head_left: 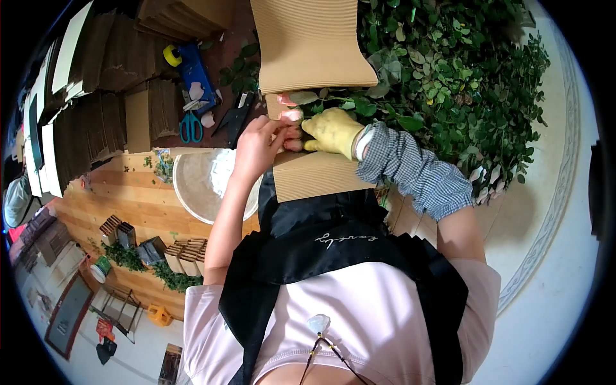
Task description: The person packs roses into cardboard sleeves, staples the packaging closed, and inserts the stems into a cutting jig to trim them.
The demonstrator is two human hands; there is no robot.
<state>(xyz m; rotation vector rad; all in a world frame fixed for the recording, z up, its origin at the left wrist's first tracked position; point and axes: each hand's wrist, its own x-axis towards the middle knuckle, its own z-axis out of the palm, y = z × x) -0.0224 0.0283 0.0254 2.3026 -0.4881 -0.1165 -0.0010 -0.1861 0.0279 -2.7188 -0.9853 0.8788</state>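
Several pink roses (290,116) lie in a row on a sheet of corrugated cardboard (321,178), their blooms to the left and leafy stems to the right. My bare left hand (258,144) has its fingers pinched together on a rose bloom at the left side of the row. My right hand (333,131), in a yellow glove with a checked sleeve above it, is curled around a rose just below the blooms; its stem is mostly hidden by the glove. Beyond the roses, a curved flap of the cardboard (311,48) stands up.
A big heap of leafy rose stems (449,83) fills the right side. To the left are stacks of folded cardboard (128,58), teal scissors (191,128), a black tool (234,119) and a blue item (194,74). A round white bin (192,186) stands below on the wooden floor.
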